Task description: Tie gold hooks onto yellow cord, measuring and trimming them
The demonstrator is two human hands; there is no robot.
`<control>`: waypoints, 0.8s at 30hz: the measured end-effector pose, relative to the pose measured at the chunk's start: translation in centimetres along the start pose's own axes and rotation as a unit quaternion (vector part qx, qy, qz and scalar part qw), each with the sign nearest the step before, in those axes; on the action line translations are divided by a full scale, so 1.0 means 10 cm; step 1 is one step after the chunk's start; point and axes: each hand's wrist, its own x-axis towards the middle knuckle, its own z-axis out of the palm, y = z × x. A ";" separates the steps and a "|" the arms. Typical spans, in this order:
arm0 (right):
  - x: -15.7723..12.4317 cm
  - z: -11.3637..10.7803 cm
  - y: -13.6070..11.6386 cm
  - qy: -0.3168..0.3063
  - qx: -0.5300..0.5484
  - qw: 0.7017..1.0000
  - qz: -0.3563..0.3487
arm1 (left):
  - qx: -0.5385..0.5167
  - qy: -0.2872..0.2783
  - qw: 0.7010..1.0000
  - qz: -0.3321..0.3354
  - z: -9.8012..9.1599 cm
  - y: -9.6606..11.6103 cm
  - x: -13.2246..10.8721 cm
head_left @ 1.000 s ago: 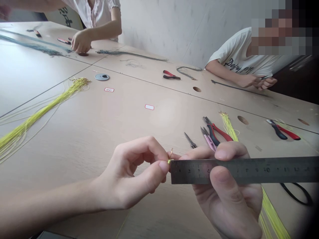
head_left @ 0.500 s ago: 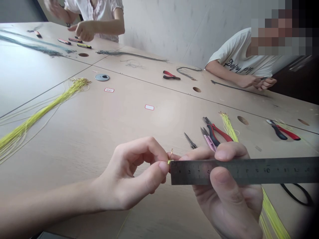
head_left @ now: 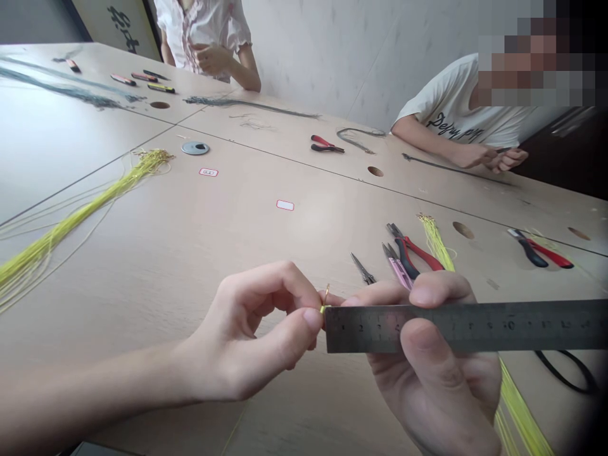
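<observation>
My left hand [head_left: 266,335] pinches a small yellow cord end with a gold-coloured clasp [head_left: 327,295] between thumb and index finger. Right beside it, at the same height, is the left end of a steel ruler [head_left: 522,325]. My right hand [head_left: 437,361] grips this ruler between thumb and fingers, its markings facing me. Part of the cord is hidden behind the ruler and fingers. Yellow cords [head_left: 520,405] hang or lie below my right hand, and their gold-tipped end [head_left: 430,228] shows beyond it.
Behind my right hand lie pointed scissors [head_left: 363,269], a pink-handled tool [head_left: 398,266] and red-black pliers [head_left: 418,250]. A yellow cord bundle [head_left: 90,206] lies left. More pliers [head_left: 541,248] are at right. Two people sit across the table [head_left: 237,209].
My hands and the ruler have hardly moved. The person at the upper left has drawn both hands back towards the body, and a dark tool now lies by the cutters there.
</observation>
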 end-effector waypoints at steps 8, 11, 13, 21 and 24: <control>0.00 0.01 -0.01 0.021 -0.007 1.000 0.003 | 0.007 0.004 1.000 -0.001 0.01 0.02 0.00; 0.00 0.02 -0.01 0.028 -0.014 1.000 0.002 | 0.007 0.006 1.000 -0.001 0.01 0.03 -0.01; 0.00 0.02 0.00 0.029 -0.014 0.999 0.000 | 0.007 0.006 1.000 0.001 0.01 0.02 -0.01; 0.00 0.00 -0.02 0.015 -0.011 1.000 0.009 | 0.005 0.006 1.000 0.001 0.00 0.00 -0.01; 0.04 -0.02 -0.04 0.061 0.001 0.998 0.013 | 0.008 0.009 1.000 0.005 0.00 -0.01 -0.02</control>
